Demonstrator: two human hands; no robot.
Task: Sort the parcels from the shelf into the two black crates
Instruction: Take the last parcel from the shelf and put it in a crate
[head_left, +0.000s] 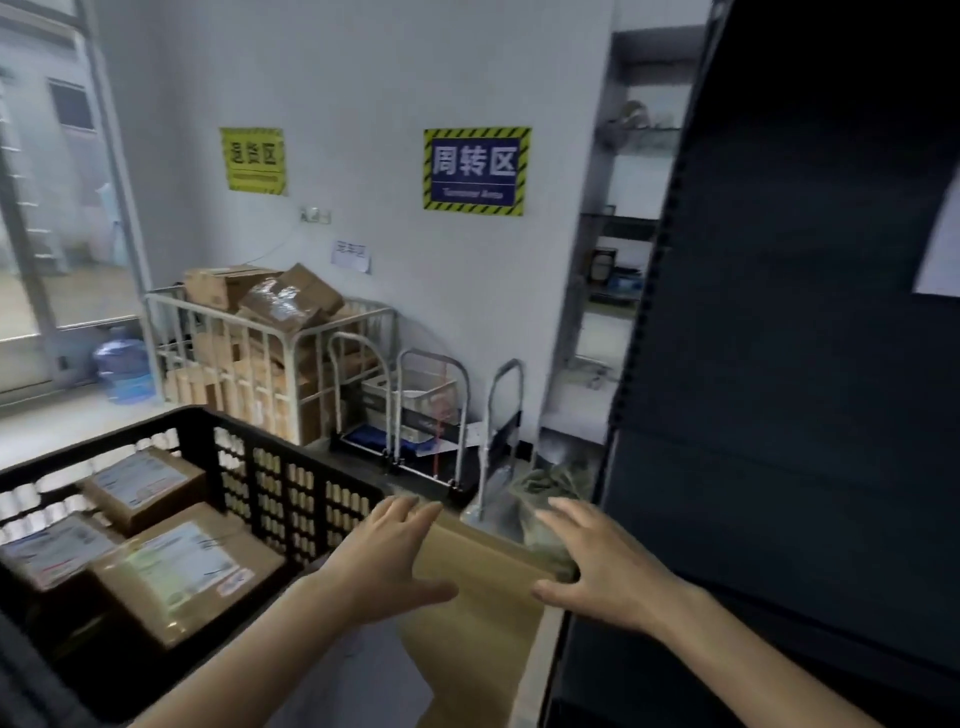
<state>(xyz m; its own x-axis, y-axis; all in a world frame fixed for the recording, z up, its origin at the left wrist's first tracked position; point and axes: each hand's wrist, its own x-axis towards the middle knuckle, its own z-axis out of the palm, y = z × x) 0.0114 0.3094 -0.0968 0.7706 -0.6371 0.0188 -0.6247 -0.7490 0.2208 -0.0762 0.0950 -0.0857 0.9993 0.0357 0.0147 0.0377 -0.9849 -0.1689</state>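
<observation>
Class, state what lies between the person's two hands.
A brown parcel lies between the left hand and the right hand, as the head view shows.

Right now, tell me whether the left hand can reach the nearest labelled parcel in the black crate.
Probably yes. The black crate is open-topped beside the left hand, and nothing covers the nearest labelled parcel. But that hand and the right hand press the brown box, so it must let go.

Bare left hand (385, 564), bare right hand (597, 564); forearms (244, 649) uncovered.
</observation>
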